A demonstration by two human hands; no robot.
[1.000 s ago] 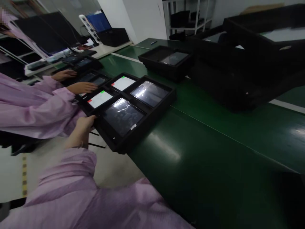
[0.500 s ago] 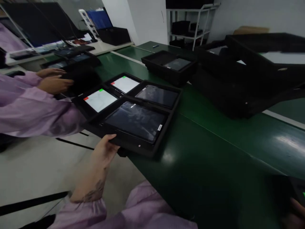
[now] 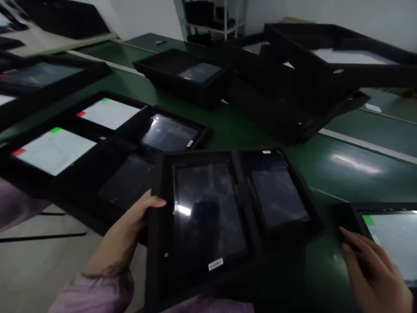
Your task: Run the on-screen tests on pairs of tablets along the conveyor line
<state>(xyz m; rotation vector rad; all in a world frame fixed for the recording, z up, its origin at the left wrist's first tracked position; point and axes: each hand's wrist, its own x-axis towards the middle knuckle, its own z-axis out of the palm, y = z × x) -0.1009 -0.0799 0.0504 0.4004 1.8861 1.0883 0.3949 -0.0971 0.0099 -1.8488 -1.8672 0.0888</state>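
My left hand grips the left edge of a black tray, its thumb on top of the rim. Two dark-screened tablets lie in that tray, with small white labels. At the lower right, my right hand is closed on the left side of another black tray, which holds a tablet with a white screen and a green corner mark. To the left is a black tray with several tablets, two showing white screens with red and green corners.
Stacked black trays stand on the green table further back. A larger pile of black trays rises at the back right. More trays lie at the left. A shelf stands behind.
The view has turned right. My left hand has let go of the tray of several tablets and now holds a different one. My right hand and its tray have come further into view.
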